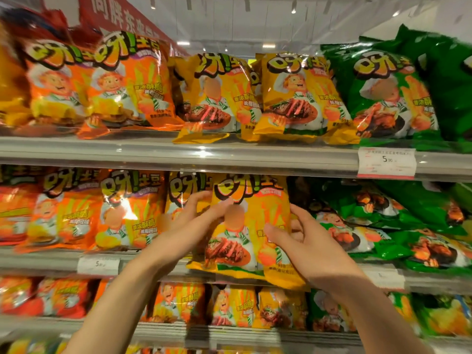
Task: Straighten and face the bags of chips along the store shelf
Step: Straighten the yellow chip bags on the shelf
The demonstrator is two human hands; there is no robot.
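A yellow chip bag [251, 223] with a steak picture stands at the front of the middle shelf [63, 261], its lower edge hanging over the rail. My left hand [196, 215] lies against its left side with straight fingers on the front. My right hand [304, 238] grips its right edge, thumb on the front and fingers curled behind. Another yellow bag [184, 190] stands just behind and to the left. Orange bags [127, 213] fill the shelf to the left, and green bags [383, 226] lean untidily to the right.
The top shelf [178, 152] holds orange, yellow and green bags facing forward, with a price tag [387, 163] on its rail. The lower shelf [178, 330] carries more orange, yellow and green bags. A dark gap [300, 191] shows right of the held bag.
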